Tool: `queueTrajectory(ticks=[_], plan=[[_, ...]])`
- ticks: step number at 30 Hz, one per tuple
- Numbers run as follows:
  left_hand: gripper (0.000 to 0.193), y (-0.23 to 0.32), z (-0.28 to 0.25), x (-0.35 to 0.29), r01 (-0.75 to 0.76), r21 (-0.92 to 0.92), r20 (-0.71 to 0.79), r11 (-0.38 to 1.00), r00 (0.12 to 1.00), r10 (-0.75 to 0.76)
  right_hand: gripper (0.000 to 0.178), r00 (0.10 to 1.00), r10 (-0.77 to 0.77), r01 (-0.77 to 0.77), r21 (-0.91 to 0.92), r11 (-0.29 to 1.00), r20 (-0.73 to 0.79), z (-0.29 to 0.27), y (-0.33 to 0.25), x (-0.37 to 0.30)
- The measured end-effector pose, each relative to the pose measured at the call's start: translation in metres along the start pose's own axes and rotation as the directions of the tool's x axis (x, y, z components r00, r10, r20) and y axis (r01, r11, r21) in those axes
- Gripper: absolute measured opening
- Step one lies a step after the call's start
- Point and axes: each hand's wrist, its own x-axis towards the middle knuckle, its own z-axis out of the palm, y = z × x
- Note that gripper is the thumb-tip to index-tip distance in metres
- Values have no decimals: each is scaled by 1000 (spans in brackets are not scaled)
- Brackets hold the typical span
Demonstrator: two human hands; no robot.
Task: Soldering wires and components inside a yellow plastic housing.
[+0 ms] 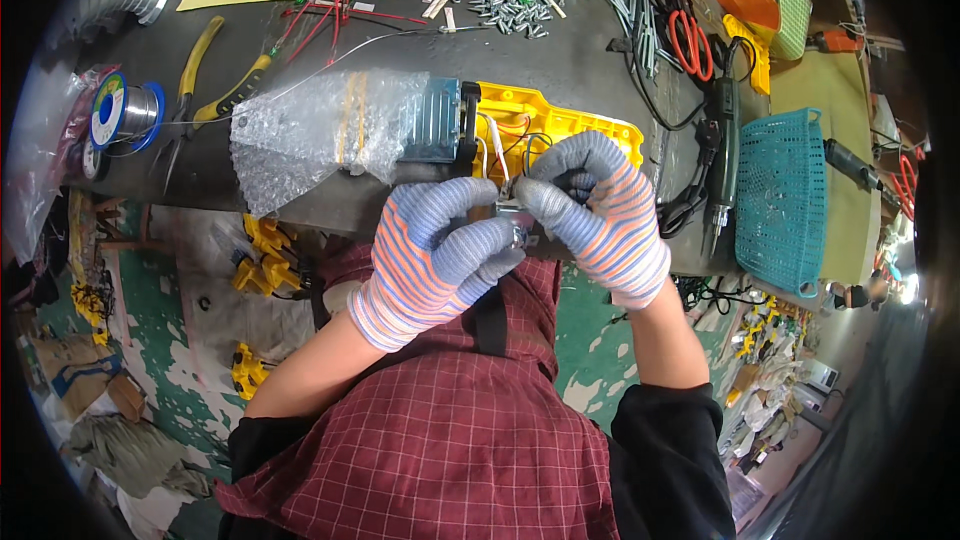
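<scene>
Both hands wear striped knit gloves and meet over the near edge of a yellow plastic tool housing (600,128). Between the thumb and fingers of my left hand (437,252) is a small shiny part (519,231), mostly covered by the glove. My right hand (602,217) has its fingers curled and its thumb pressed in beside a thin dark wire (529,148); its fingertips partly hide the wire's end. White wires (497,143) run out of the housing toward both hands. Joined to the housing's left side is a blue-grey ribbed metal body (432,122), partly wrapped in bubble wrap (310,125).
Left on the dark bench lie a solder spool (128,112) and yellow-handled pliers (197,60). Screws (515,8) and red wires (335,2) are heaped at the back. To the right are a power screwdriver (721,155), black cables and a teal basket (783,202).
</scene>
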Motion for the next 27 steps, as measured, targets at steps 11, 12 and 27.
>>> queueTrajectory(ticks=[11,12,27], plan=[[36,-2,1,1,8,-36,-2,999,1000,-8,15,991,-128,112,-242,964,-51,1,-5,6],[36,-2,2,1,7,-40,-3,999,1000,-7,15,974,-204,168,-295,941,-98,2,-5,7],[34,-5,5,2,-34,-104,-88,994,996,25,19,995,30,-7,-239,971,95,9,-40,43]])
